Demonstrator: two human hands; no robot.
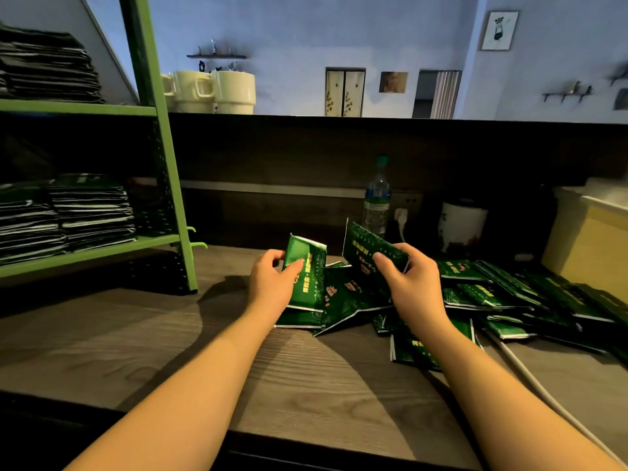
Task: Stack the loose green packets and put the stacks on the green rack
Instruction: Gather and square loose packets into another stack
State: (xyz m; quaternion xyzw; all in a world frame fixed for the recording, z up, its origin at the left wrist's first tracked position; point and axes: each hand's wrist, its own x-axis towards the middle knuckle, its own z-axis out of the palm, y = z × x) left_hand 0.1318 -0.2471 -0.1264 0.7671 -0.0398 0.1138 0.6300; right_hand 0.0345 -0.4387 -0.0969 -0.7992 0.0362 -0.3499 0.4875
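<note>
We see the left hand (272, 282) gripping a small stack of green packets (305, 277), thumb across its face. The right hand (409, 283) pinches a single tilted packet (368, 249). Loose packets (509, 294) sprawl on the wooden counter (306, 385) at 3 o'clock; the green rack (159, 147), holding stacks, stands at 10 o'clock.

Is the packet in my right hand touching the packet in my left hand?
Apart. The head view shows a gap between the right-hand packet and the left-hand packet.
</note>
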